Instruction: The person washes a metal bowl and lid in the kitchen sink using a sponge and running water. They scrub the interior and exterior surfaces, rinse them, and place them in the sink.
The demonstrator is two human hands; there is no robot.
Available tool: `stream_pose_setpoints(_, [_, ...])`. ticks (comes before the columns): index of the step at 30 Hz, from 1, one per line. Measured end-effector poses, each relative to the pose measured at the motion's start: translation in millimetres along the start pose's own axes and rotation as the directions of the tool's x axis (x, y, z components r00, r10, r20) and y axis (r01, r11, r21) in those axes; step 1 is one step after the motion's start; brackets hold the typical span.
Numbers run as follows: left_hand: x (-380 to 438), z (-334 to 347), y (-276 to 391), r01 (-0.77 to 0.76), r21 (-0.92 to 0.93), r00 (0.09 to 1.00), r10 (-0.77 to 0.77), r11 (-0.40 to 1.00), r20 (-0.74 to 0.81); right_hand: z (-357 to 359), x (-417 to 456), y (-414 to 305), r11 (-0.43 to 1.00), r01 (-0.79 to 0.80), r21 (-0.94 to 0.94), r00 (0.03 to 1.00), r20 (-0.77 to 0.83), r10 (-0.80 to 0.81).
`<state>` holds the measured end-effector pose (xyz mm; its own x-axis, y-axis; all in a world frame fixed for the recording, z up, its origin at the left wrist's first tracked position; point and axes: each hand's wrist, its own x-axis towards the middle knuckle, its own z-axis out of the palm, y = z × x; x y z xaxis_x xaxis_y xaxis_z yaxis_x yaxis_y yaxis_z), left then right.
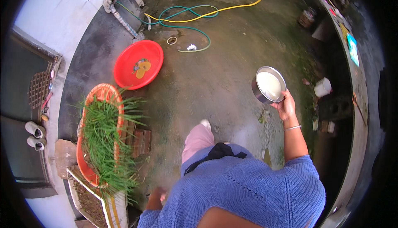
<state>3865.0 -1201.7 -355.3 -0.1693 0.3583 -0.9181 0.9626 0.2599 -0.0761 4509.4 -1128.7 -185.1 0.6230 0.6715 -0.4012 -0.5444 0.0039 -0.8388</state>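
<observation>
Out to the right, my right hand (pixel 285 106) grips the rim of a round metal pot (pixel 260 91). A cloudy white liquid (pixel 268 85) fills much of the pot, which is held over the concrete floor. My left hand (pixel 163 193) hangs low beside my hip, partly hidden by the blue knit sleeve and blurred. Whether its fingers hold anything does not show. Nearest to that hand is an orange plastic planter (pixel 81 159) with long green grassy leaves (pixel 107 134).
A red plastic basin (pixel 124 69) rests by the wall. Green (pixel 199 29) and yellow hoses (pixel 236 7) cross the floor near a round drain (pixel 172 40). Bricks (pixel 142 142) sit beside the planter. Along the right runs a long ledge (pixel 357 103), with a white bucket (pixel 322 87) near it.
</observation>
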Motion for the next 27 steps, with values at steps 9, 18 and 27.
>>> stream_pose_setpoints(9, [118.3, -233.7, 189.9, -0.255, -0.241, 0.937, 0.178, 0.937, -0.300, 195.3, 233.1, -2.9, 0.991, -0.035, -0.130, 0.995, 0.088, 0.046])
stream_pose_setpoints(18, [121.3, -463.1, 312.8, -0.490, -0.764, 0.844, 0.007, 0.421, -0.537, 366.7, 473.8, 58.7, 0.946, -0.046, -0.321, 0.968, 0.219, 0.121])
stream_pose_setpoints(27, [172.6, -384.4, 317.9, 0.479, -0.744, 0.870, -0.141, 0.465, 0.472, 503.2, 658.4, 184.6, 0.852, -0.199, -0.484, 0.940, 0.151, 0.305])
